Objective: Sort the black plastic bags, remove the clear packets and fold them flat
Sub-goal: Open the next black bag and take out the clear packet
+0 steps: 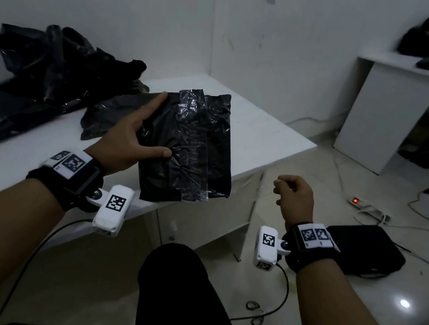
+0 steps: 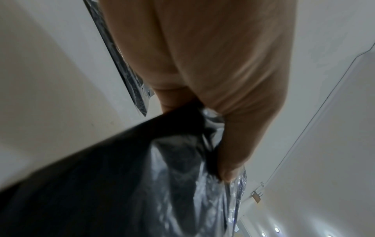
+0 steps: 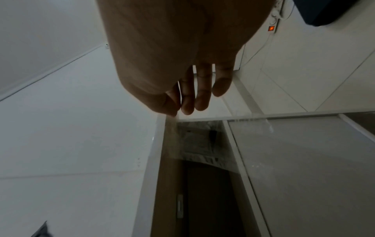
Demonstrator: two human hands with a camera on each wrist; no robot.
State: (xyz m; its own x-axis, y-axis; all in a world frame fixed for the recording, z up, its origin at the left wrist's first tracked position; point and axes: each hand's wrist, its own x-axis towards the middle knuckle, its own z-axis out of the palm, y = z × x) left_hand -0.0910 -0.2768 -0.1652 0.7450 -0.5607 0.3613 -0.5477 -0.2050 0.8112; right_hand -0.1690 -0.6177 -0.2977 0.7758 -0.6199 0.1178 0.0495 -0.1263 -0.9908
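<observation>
The left hand [image 1: 129, 136] had its grip on a flat black bag [image 1: 190, 146], thumb [image 1: 162, 152] pressed across the front and the forefinger stretched along the bag's left edge; the other fingers were hidden behind it. The bag was held upright in the air, above the near corner of the white surface [image 1: 263, 139] and touching nothing else. A crinkled clear packet [image 1: 196, 119] lay against the bag's front as a shiny strip from top to bottom; whether it was tucked inside or only stuck to the outside could not be told. In the left wrist view the thumb [image 2: 233, 154] pinched the dark plastic [image 2: 101, 184] with the glossy film beside it.

The right hand [image 1: 294, 196] hung free to the right of the bag, well apart from it, its fingers loosely curled. A faint clear film [image 3: 202, 141] seemed to hang just below the fingertips [image 3: 199, 99] in the right wrist view, but the blur left it unsure whether the hand held it.

Farther left on the surface lay a heap of crumpled black bags [image 1: 53, 62], with one flatter bag [image 1: 109, 118] just behind the left hand. A second white surface [image 1: 425, 65] at the far right carried more black bags [image 1: 427, 36]. On the floor were a power strip [image 1: 368, 208] with a red light, loose cables, and a black case [image 1: 364, 249] by the right wrist.
</observation>
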